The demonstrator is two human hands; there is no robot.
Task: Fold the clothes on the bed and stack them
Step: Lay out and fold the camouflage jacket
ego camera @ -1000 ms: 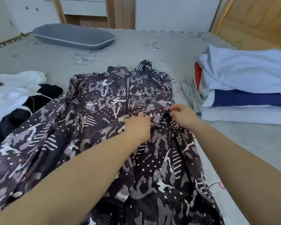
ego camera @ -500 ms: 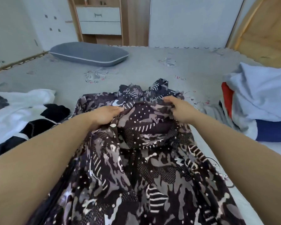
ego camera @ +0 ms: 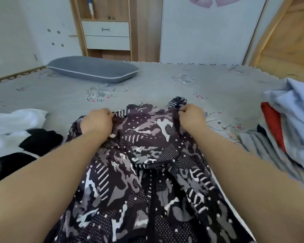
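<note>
A dark camouflage-patterned jacket lies lengthwise on the grey bed, running from the near edge toward its collar at the far end. My left hand grips the fabric at the jacket's upper left. My right hand pinches the upper right edge near the collar. Both hands hold a folded-over layer of the jacket up near the collar. A stack of folded clothes, pale blue on top with red and striped pieces, sits at the right.
Unfolded white clothing and a black garment lie at the left. A grey pillow rests at the far side of the bed. A wooden cabinet with white drawers stands behind it, a wooden door at the right.
Both hands took hold of the jacket's middle and carried it away from me up to the collar, folding the jacket over itself. My head has tilted up.
</note>
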